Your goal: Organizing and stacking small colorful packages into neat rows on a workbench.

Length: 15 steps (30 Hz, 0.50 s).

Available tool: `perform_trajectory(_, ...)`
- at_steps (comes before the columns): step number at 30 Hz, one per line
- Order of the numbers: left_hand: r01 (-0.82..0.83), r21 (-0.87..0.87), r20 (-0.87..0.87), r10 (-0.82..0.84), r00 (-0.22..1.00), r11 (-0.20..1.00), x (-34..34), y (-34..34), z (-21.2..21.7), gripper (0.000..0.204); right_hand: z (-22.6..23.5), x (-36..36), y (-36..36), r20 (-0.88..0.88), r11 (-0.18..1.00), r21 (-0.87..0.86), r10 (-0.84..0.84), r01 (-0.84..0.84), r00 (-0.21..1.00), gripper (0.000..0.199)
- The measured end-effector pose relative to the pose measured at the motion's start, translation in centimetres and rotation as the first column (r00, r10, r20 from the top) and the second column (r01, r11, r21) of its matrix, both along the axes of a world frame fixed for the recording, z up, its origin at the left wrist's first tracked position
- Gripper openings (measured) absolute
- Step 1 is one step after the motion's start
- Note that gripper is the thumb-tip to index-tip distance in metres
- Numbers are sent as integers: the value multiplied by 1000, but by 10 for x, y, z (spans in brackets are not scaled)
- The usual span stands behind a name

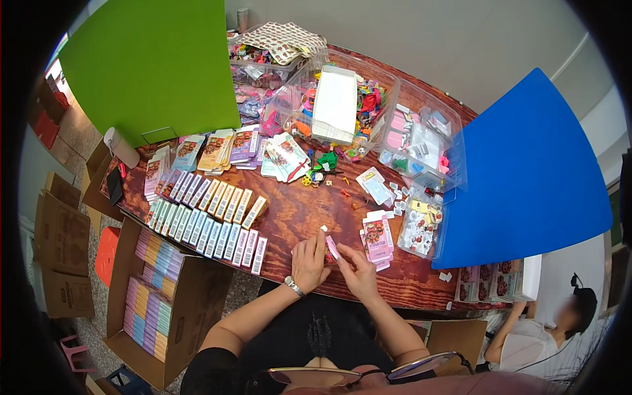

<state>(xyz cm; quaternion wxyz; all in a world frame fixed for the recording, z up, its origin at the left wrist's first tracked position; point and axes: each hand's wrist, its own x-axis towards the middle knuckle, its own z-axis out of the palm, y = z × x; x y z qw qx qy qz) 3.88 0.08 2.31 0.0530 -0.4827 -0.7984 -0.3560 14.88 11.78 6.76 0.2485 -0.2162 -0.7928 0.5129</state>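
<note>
At the near edge of the table, a small pink carton [332,247] is between my two hands. My right hand [359,275] grips its side with thumb and fingers. My left hand [308,266], with a watch at the wrist, is closed against the carton's other side, its fingers partly hiding it. A small white piece [324,228] shows at my left fingertips. Just right of my hands lie flat pink cartons [377,240] in an overlapping pile. To the left stand rows of filled small cartons [227,241] in pink, blue, green, yellow and purple.
Flat cartons [216,151] lie in stacks behind the rows. Clear bins [388,128] of colourful small parts fill the back, with a white tray [334,105] on top. Green [155,72] and blue [526,178] panels flank the table. An open cardboard box [187,309] stands left; another person [536,342] is at right.
</note>
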Motion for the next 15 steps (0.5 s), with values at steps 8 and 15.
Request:
perform_trajectory(8, -51, -58, -28, 49, 998, 997, 8, 2, 4, 102, -7, 3, -12, 12, 913, 409, 6, -11, 1000, 37)
perform_trajectory(15, -14, -115, -75, 5, 997, 993, 6, 8, 2, 99, 2, -5, -11, 14, 953, 302, 29, -32, 999, 47)
